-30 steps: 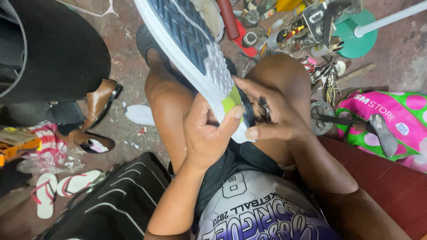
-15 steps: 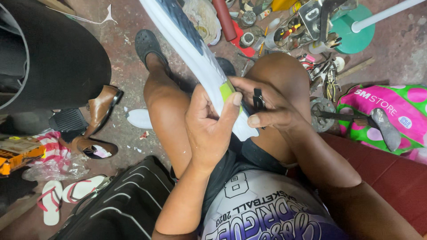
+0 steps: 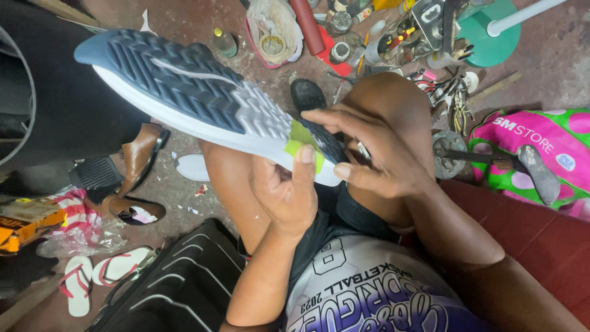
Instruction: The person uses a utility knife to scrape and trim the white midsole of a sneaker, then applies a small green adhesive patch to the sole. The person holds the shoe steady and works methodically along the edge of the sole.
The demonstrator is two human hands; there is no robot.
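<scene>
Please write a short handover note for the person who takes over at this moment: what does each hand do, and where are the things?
Left hand: grips the heel end of the sports shoe from below, thumb pressed on the green patch at the sole's edge.
Right hand: rests on the heel from above, fingers spread along the sole, a small dark tool partly hidden under them.
The shoe is held sole up over the knees, toe pointing away to the left.
Done: cannot tell how far the heel work has come.
Nearby: tools and small pots on the floor ahead, brown shoes on the left.
</scene>
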